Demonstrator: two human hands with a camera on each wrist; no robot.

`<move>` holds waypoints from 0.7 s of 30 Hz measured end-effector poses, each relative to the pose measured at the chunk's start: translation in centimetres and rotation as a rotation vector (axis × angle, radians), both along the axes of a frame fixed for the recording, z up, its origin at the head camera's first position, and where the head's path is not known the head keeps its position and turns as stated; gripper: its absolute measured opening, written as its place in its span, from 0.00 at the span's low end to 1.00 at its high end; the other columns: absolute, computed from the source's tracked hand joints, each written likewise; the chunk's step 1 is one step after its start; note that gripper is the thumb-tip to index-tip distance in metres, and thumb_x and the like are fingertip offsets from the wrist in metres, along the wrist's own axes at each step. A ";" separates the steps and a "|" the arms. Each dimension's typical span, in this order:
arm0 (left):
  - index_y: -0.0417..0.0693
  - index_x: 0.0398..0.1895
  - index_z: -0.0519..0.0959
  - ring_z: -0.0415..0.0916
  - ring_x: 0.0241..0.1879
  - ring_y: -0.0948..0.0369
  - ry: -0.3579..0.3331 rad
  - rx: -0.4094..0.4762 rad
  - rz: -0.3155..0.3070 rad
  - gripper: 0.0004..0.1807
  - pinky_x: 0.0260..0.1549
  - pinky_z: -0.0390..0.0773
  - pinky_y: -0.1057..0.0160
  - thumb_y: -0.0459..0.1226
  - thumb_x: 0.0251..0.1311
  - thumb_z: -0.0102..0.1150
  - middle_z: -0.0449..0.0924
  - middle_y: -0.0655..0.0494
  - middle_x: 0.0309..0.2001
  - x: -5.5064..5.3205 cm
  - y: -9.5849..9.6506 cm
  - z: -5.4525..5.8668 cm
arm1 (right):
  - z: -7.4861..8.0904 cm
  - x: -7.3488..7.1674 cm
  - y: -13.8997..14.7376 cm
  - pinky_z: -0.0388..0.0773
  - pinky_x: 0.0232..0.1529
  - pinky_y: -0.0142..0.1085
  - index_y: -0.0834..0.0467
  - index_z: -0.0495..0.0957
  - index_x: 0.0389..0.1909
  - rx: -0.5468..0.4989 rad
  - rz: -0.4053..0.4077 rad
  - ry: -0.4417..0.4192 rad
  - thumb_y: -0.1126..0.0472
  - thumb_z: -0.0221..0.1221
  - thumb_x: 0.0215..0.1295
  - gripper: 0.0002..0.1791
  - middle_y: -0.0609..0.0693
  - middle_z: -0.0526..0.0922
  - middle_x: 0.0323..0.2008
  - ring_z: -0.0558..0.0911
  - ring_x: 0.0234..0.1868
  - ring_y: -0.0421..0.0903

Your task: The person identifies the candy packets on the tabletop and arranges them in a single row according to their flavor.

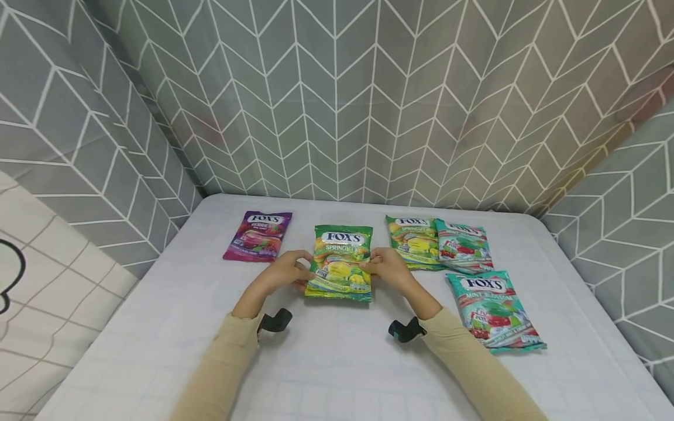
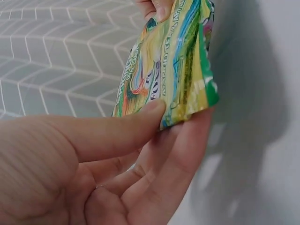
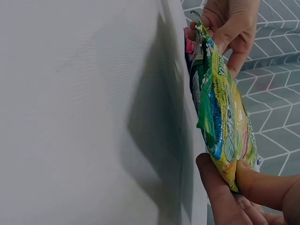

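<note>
A green and yellow Fox's Spring Tea candy bag (image 1: 340,260) is held between the two hands, its printed front facing up. My left hand (image 1: 285,270) pinches the left edge, thumb on the front and fingers behind. On the opposite edge, my right hand (image 1: 391,269) pinches in the same way. The wrist views show the bag (image 2: 180,70) raised over the white table, with a shadow on the cloth (image 3: 154,117). Nearest the right hand lies a second Spring Tea bag (image 1: 413,242).
On the left lies a purple Fox's Berries bag (image 1: 258,237). A teal Fox's bag (image 1: 464,248) touches the second Spring Tea bag, and a teal Mint Blossom bag (image 1: 495,310) lies nearer on the right. Grey patterned curtain (image 1: 337,99) hangs behind the table (image 1: 337,374).
</note>
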State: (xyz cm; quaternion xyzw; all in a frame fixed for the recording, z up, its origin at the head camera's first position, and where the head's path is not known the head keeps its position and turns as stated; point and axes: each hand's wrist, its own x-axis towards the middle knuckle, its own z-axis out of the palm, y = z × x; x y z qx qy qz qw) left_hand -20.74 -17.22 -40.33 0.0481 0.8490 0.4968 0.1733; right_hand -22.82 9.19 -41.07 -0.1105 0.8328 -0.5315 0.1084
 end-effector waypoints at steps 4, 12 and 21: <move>0.30 0.51 0.74 0.80 0.23 0.57 0.027 -0.038 0.065 0.18 0.31 0.81 0.58 0.31 0.59 0.62 0.83 0.46 0.31 -0.4 -1.1 0.0 | 0.0 -1.1 -1.5 0.71 0.27 0.33 0.63 0.68 0.25 -0.004 0.014 0.018 0.65 0.62 0.64 0.14 0.47 0.62 0.12 0.68 0.20 0.43; 0.26 0.48 0.77 0.81 0.26 0.57 0.139 -0.164 0.207 0.17 0.29 0.80 0.60 0.31 0.59 0.62 0.83 0.40 0.35 -1.7 -2.7 -0.3 | -0.1 -3.4 -4.5 0.78 0.28 0.34 0.64 0.73 0.24 0.037 -0.006 0.037 0.66 0.63 0.62 0.11 0.54 0.80 0.20 0.80 0.24 0.46; 0.28 0.45 0.81 0.76 0.29 0.54 0.283 -0.305 0.377 0.14 0.29 0.76 0.60 0.31 0.58 0.64 0.82 0.37 0.40 -2.2 -3.1 -0.2 | -0.1 -5.8 -7.4 0.70 0.23 0.30 0.60 0.69 0.17 0.066 -0.056 0.032 0.63 0.65 0.62 0.18 0.52 0.77 0.20 0.79 0.22 0.45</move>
